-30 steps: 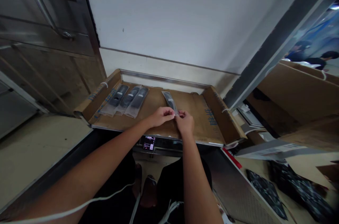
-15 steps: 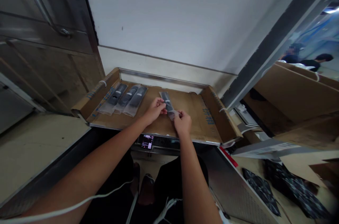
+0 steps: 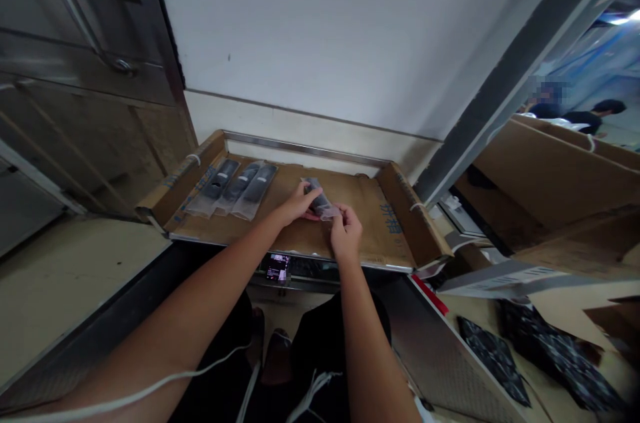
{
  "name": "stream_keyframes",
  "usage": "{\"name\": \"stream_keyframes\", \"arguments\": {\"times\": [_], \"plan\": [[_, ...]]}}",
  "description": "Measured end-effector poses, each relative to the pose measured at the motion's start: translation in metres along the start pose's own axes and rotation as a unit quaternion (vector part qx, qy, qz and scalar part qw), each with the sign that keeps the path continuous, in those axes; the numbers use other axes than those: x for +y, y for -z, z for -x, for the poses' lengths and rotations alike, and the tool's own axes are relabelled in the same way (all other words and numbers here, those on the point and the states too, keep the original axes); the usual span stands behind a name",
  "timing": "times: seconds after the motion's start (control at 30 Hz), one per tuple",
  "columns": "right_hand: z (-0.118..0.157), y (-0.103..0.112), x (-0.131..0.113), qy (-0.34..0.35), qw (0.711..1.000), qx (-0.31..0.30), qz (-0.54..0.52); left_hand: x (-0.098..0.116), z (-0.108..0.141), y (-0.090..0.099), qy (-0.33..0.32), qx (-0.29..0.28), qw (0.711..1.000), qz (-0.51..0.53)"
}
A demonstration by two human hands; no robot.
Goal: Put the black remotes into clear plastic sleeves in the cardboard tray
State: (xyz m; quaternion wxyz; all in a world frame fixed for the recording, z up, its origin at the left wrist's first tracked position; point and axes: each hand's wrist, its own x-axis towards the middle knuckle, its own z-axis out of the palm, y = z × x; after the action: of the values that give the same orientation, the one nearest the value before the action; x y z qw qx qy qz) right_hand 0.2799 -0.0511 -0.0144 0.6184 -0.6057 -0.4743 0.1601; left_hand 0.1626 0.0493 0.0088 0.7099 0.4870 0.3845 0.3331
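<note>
A narrow, dark item in a clear, frosted plastic sleeve (image 3: 318, 199) is at mid-desk, slightly nearer the right edge than the left, its length slanting from the far side towards the near edge. It looks light. The dark core is probably fairly firm, while the film around it should be soft, slippery and easy to crease; nothing about it suggests great fragility. The firm middle is the surer place to take hold, with the loose near end suited to a fingertip pinch.

The left hand (image 3: 299, 201) has a narrow grip around the middle of the sleeve, thumb on top and fingers at the side and below. The right hand (image 3: 347, 229) pinches the loose film at the near end, its grip nearly closed, 2 hands on 1 sleeve.

Towards the left edge of the brown cardboard-lined desk (image 3: 373, 209), 3 similar dark items in frosted sleeves (image 3: 255, 191) lie side by side, slanted, their clear ends towards the near edge.
</note>
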Motion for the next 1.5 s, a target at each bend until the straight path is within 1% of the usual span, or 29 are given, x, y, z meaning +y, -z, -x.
{"name": "stream_keyframes", "arguments": {"times": [0.13, 0.23, 0.4, 0.57, 0.63, 0.73, 0.87, 0.93, 1.07, 1.17, 1.4, 1.5], "plan": [[0.002, 0.000, -0.003, -0.017, 1.000, -0.020, -0.010, -0.007, -0.013, -0.001, -0.048, 0.024, 0.996, 0.072], [0.005, 0.000, 0.000, -0.036, 0.999, -0.019, 0.004, -0.011, -0.025, 0.001, -0.058, 0.035, 0.990, 0.121], [0.011, 0.003, 0.005, -0.062, 0.996, 0.004, 0.063, -0.011, -0.033, 0.005, -0.069, 0.040, 0.983, 0.162], [0.012, 0.004, 0.008, -0.060, 0.995, 0.056, 0.054, -0.008, -0.031, 0.007, -0.098, 0.070, 0.973, 0.195], [0.011, 0.003, 0.009, -0.059, 0.995, 0.064, 0.049, -0.008, -0.030, 0.007, -0.114, 0.076, 0.968, 0.211], [0.005, 0.001, 0.010, -0.078, 0.995, 0.031, 0.048, -0.007, -0.026, 0.006, -0.124, 0.071, 0.963, 0.228], [-0.004, -0.002, 0.011, -0.096, 0.991, -0.062, 0.070, -0.007, -0.020, 0.005, -0.125, 0.048, 0.964, 0.229], [-0.007, -0.002, 0.010, -0.104, 0.988, -0.093, 0.066, -0.007, -0.018, 0.005, -0.131, 0.036, 0.963, 0.231], [-0.007, -0.001, 0.003, -0.150, 0.981, -0.119, -0.004, -0.007, -0.020, 0.006, -0.147, 0.039, 0.956, 0.251], [-0.005, 0.001, -0.002, -0.173, 0.975, -0.132, -0.044, -0.010, -0.024, 0.008, -0.150, 0.039, 0.956, 0.250], [-0.004, 0.006, -0.001, -0.166, 0.972, -0.144, -0.081, -0.012, -0.030, 0.011, -0.147, 0.045, 0.953, 0.261], [-0.003, 0.010, -0.004, -0.172, 0.967, -0.159, -0.099, -0.011, -0.031, 0.010, -0.146, 0.064, 0.956, 0.247]]}}
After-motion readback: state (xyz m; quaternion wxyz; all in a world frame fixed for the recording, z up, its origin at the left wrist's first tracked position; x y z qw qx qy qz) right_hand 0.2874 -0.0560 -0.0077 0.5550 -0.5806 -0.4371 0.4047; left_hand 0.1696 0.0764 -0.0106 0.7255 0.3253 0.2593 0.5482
